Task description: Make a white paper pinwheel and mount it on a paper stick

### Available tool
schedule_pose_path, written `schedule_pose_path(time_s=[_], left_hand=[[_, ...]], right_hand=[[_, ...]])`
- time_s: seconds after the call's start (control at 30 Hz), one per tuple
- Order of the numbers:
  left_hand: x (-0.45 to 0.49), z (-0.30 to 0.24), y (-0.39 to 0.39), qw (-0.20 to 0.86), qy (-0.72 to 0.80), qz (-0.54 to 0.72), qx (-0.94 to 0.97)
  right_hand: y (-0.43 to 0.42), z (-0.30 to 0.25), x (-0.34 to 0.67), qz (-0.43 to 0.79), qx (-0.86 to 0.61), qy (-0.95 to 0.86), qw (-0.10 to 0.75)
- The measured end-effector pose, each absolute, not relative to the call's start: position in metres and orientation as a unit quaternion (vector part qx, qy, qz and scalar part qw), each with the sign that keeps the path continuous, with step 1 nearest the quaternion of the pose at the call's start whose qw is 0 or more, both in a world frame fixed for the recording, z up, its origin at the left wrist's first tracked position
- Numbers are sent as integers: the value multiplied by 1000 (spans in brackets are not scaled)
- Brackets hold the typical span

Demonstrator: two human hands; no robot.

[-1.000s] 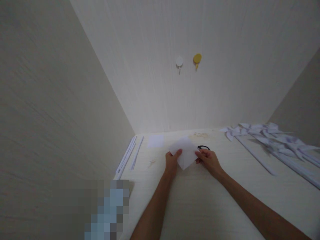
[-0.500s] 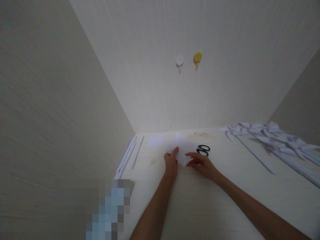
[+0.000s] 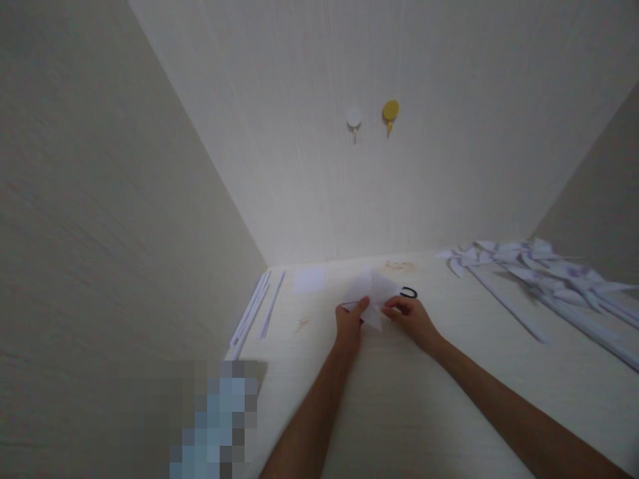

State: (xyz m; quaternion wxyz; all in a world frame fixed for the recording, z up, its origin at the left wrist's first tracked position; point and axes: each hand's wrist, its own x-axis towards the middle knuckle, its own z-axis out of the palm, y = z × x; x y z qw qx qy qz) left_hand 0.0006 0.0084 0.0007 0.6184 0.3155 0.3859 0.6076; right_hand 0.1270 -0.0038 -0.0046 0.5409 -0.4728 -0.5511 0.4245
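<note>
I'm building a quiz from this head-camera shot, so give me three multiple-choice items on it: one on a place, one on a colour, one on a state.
1. Where do the paper pinwheels lie?
A. far right of the table
B. by the left wall
C. under the hooks

2. What colour is the right-hand wall hook?
A. red
B. yellow
C. blue

3. How is the white paper held?
A. by the left hand alone
B. lying untouched
C. by both hands

Key:
1. A, they pile along the table's right side.
2. B, it is yellow beside a white hook.
3. C, the left hand and right hand each grip an edge.
</note>
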Motion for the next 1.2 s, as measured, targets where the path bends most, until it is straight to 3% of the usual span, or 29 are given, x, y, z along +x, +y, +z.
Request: schedule_pose_path(time_s=[1.2], left_hand=[[2,-8,6,621,412,528,407]], right_hand=[[-1,-9,131,401,-507,-490,584]])
